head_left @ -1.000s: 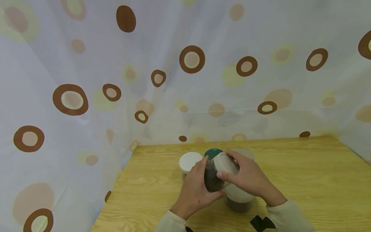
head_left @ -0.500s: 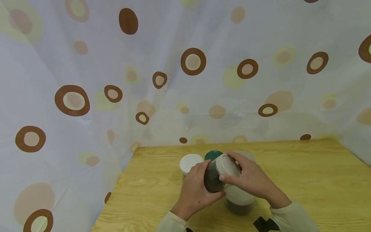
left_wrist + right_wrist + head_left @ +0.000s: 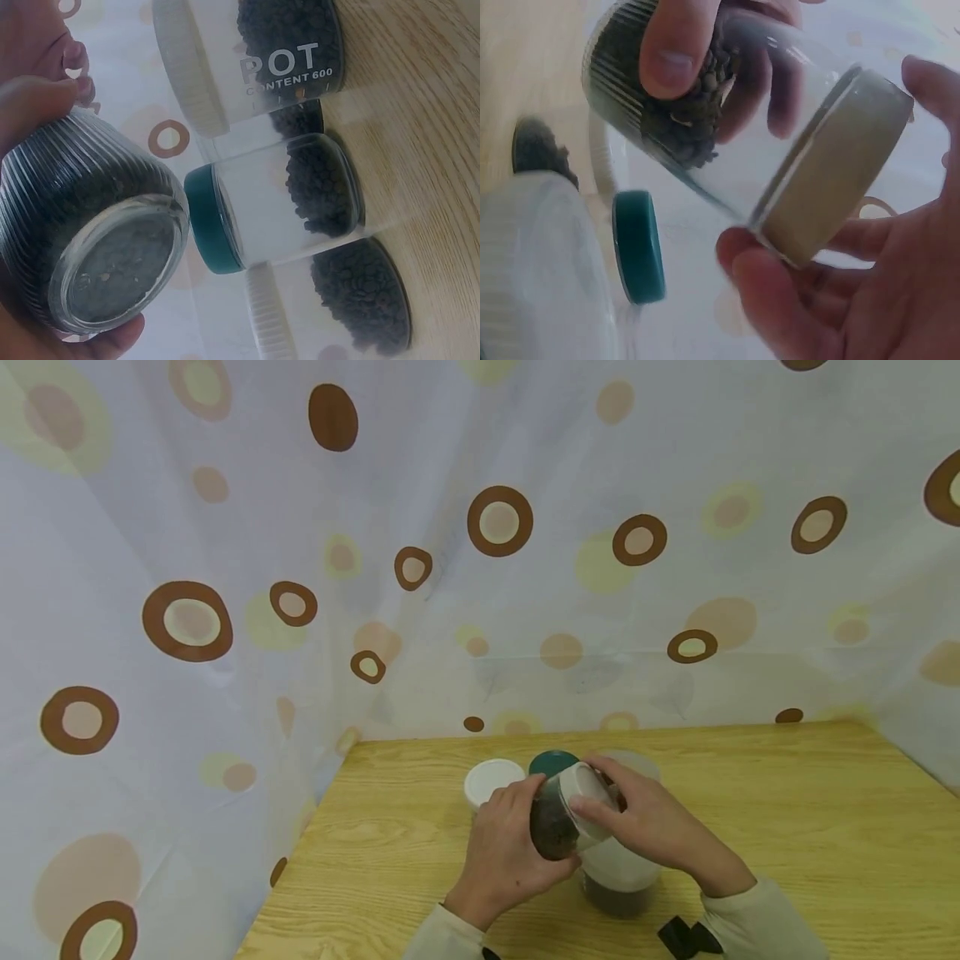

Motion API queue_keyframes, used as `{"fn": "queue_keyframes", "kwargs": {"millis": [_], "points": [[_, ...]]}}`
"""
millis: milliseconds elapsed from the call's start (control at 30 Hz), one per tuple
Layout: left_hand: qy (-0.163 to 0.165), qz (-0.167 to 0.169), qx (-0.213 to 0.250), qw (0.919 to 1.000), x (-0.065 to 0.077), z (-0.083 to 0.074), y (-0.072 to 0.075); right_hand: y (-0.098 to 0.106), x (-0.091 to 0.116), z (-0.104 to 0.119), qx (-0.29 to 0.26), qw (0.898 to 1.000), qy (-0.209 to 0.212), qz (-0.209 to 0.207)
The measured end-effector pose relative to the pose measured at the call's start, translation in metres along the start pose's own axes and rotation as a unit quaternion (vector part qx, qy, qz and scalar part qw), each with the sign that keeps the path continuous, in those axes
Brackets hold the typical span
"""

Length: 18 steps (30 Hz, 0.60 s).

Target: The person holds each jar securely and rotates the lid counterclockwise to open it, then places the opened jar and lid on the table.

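Note:
A ribbed glass jar (image 3: 551, 825), part filled with dark lumpy pieces, is held tilted above the table. My left hand (image 3: 506, 856) grips its body, and its round base shows in the left wrist view. At the other end is a beige lid (image 3: 836, 169), sitting on the jar's mouth. My right hand (image 3: 656, 822) holds this lid by its rim, thumb and fingers on opposite sides. Just behind the jar, a smaller jar with a green lid (image 3: 214, 217) stands upright on the table.
A white-lidded jar (image 3: 492, 781) stands at the left. Below my right hand is a wide pale-lidded jar (image 3: 621, 867), and another pale lid (image 3: 641, 762) shows behind the hand. One jar (image 3: 281, 64) bears the word POT. The wooden table (image 3: 390, 835) meets a patterned curtain (image 3: 570, 593).
My right thumb has shifted from the lid's lower edge up across its top. The left hand keeps its grip on the jar, which has barely moved.

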<state>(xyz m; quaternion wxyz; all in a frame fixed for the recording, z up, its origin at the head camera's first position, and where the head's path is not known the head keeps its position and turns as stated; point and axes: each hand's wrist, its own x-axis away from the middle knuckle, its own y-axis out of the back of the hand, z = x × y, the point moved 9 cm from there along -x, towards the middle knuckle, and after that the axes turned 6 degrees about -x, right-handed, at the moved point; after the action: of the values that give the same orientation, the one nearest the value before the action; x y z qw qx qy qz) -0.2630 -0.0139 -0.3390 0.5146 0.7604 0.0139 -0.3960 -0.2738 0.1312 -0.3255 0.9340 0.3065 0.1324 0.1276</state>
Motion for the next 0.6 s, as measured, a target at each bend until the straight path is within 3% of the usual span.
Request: {"fn": "queue_keyframes", "kwargs": {"millis": [133, 233, 500, 600], "points": [[-0.016, -0.016, -0.035, 0.9992, 0.0006, -0.0032, 0.0007, 0.0014, 0.0003, -0.0025, 0.062, 0.997, -0.047, -0.01], [-0.024, -0.02, -0.054, 0.998, 0.0007, -0.0062, 0.0006, 0.0031, 0.0003, -0.0029, 0.087, 0.994, -0.057, -0.021], [-0.046, -0.05, -0.094, 0.9933, -0.001, -0.0076, 0.0033, 0.0004, -0.0009, 0.0012, 0.04, 0.999, 0.003, -0.004], [-0.043, -0.017, -0.057, 0.9973, -0.0016, -0.0043, -0.0001, -0.0013, 0.0, 0.0035, 0.026, 0.999, 0.045, 0.005]]}}
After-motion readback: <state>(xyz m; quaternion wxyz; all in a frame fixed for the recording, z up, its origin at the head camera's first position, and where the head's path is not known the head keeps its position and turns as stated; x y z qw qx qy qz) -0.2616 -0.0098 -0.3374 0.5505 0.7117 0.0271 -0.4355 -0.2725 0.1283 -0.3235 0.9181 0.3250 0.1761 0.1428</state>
